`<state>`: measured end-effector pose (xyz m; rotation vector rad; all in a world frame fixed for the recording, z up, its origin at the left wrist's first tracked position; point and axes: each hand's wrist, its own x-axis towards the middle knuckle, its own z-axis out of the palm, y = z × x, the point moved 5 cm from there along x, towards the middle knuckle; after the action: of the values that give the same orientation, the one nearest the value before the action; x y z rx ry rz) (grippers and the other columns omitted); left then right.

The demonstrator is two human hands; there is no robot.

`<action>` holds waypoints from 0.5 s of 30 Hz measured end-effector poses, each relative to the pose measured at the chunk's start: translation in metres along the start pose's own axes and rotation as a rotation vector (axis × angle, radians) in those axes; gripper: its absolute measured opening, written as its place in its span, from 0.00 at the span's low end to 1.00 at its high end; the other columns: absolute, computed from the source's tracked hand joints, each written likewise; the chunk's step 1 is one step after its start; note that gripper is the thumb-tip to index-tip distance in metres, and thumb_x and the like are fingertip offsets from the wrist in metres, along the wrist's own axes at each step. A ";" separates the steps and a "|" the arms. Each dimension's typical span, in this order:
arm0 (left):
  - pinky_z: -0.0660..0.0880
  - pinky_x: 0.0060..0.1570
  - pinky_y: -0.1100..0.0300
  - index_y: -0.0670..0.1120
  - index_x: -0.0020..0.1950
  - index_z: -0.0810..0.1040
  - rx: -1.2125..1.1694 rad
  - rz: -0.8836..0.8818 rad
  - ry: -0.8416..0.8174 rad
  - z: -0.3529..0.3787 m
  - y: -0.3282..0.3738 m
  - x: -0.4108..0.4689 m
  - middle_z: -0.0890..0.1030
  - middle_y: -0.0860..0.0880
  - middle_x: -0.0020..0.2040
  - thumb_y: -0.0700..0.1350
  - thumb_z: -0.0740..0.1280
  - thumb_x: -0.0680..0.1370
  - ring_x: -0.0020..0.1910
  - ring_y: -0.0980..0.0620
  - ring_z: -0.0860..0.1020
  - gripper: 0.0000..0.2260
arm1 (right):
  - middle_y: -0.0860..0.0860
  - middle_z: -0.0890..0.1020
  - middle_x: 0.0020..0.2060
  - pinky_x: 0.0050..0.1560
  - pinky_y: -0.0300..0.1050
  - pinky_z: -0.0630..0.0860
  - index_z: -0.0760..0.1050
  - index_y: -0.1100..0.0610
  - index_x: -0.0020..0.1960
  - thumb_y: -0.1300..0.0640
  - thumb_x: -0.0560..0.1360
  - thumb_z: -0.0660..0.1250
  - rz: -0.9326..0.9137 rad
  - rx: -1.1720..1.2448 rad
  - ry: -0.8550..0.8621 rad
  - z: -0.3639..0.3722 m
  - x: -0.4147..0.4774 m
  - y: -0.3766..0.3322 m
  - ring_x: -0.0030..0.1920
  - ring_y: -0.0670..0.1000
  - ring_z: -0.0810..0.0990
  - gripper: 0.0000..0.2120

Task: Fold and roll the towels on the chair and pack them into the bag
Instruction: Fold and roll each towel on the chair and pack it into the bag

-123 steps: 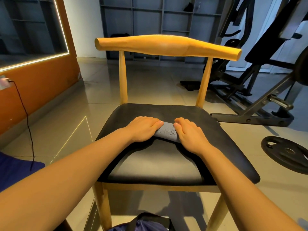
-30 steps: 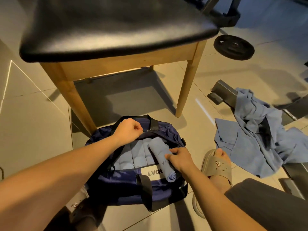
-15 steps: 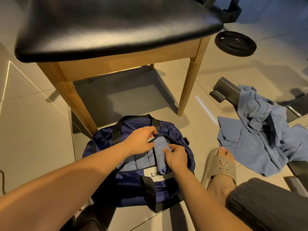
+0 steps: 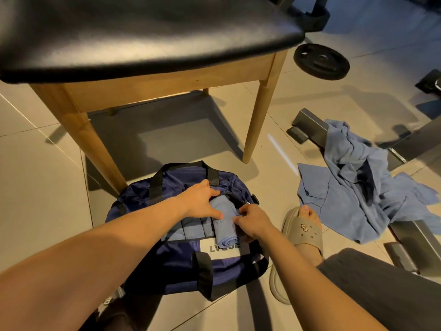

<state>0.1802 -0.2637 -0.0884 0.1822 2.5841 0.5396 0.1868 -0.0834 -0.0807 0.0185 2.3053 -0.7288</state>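
The rolled towel [image 4: 224,225], which a few seconds ago was still being rolled on the chair [image 4: 143,32] seat, now lies in the open mouth of the bag [image 4: 176,261]. It sits at the right end of the row of packed rolls [image 4: 193,229], with its near end poking over the rim onto the white label [image 4: 214,250].

The left hand [image 4: 199,199] has let go of the bag's edge, which it pinched a second ago. It now rests on the roll's far end with fingers spread and fairly straight, pressing. The right hand [image 4: 254,222] has its fingers curled against the roll's right side. It seems to pinch the roll, though shadow hides the fingertips.

This roll looks nearly seated and probably needs one more push down. A heap of loose towels [image 4: 353,187] on the floor to the right means more folding remains.
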 end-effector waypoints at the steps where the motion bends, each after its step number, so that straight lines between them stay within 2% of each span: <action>1: 0.73 0.53 0.50 0.49 0.77 0.68 -0.003 -0.013 -0.003 -0.001 0.001 0.000 0.67 0.48 0.53 0.70 0.72 0.69 0.52 0.45 0.73 0.43 | 0.69 0.80 0.54 0.51 0.66 0.81 0.73 0.66 0.61 0.60 0.79 0.62 0.009 -0.046 -0.033 -0.003 -0.001 0.001 0.48 0.68 0.83 0.13; 3: 0.73 0.49 0.51 0.48 0.75 0.71 0.020 -0.029 -0.008 -0.001 0.005 -0.001 0.68 0.47 0.53 0.72 0.72 0.67 0.51 0.45 0.73 0.44 | 0.68 0.80 0.53 0.44 0.62 0.83 0.71 0.65 0.63 0.64 0.80 0.56 0.039 -0.071 -0.111 -0.007 -0.004 0.004 0.40 0.65 0.83 0.14; 5: 0.72 0.45 0.52 0.47 0.73 0.74 0.066 -0.031 0.005 -0.001 0.011 0.000 0.67 0.47 0.52 0.73 0.72 0.66 0.50 0.45 0.74 0.44 | 0.64 0.78 0.45 0.38 0.58 0.83 0.73 0.66 0.57 0.66 0.80 0.56 0.050 -0.088 -0.162 -0.008 -0.008 0.008 0.34 0.62 0.80 0.10; 6: 0.71 0.44 0.52 0.46 0.72 0.74 0.085 -0.031 0.014 0.000 0.014 0.000 0.67 0.47 0.51 0.73 0.73 0.66 0.50 0.44 0.74 0.43 | 0.61 0.76 0.40 0.34 0.54 0.82 0.72 0.63 0.50 0.66 0.79 0.58 0.044 -0.117 -0.170 -0.008 -0.011 0.009 0.31 0.60 0.80 0.05; 7: 0.71 0.45 0.52 0.45 0.72 0.74 0.097 -0.033 0.021 0.000 0.016 0.001 0.67 0.47 0.51 0.72 0.73 0.66 0.50 0.44 0.74 0.44 | 0.60 0.75 0.36 0.31 0.51 0.81 0.70 0.62 0.45 0.65 0.78 0.60 0.032 -0.153 -0.173 -0.007 -0.013 0.010 0.29 0.58 0.79 0.04; 9: 0.71 0.46 0.52 0.45 0.73 0.74 0.106 -0.043 0.026 0.001 0.019 0.001 0.67 0.47 0.52 0.72 0.74 0.66 0.53 0.42 0.75 0.44 | 0.60 0.75 0.32 0.32 0.48 0.78 0.71 0.61 0.40 0.64 0.75 0.65 -0.010 -0.225 -0.169 -0.005 -0.014 0.015 0.29 0.58 0.77 0.06; 12: 0.71 0.46 0.52 0.45 0.70 0.75 0.117 -0.054 0.043 -0.001 0.023 0.001 0.66 0.47 0.52 0.71 0.74 0.65 0.55 0.41 0.76 0.42 | 0.59 0.71 0.29 0.32 0.48 0.73 0.75 0.60 0.37 0.63 0.74 0.68 -0.069 -0.208 -0.154 -0.004 -0.018 0.021 0.28 0.56 0.71 0.07; 15: 0.71 0.45 0.52 0.45 0.67 0.77 0.130 -0.065 0.060 0.000 0.024 0.000 0.66 0.47 0.51 0.72 0.75 0.64 0.54 0.42 0.76 0.41 | 0.46 0.73 0.21 0.26 0.38 0.69 0.81 0.60 0.38 0.64 0.74 0.73 -0.093 -0.111 -0.202 -0.008 -0.029 0.026 0.22 0.45 0.69 0.05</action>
<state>0.1803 -0.2420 -0.0787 0.1271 2.6750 0.3585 0.2090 -0.0526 -0.0706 -0.2051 2.1595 -0.6183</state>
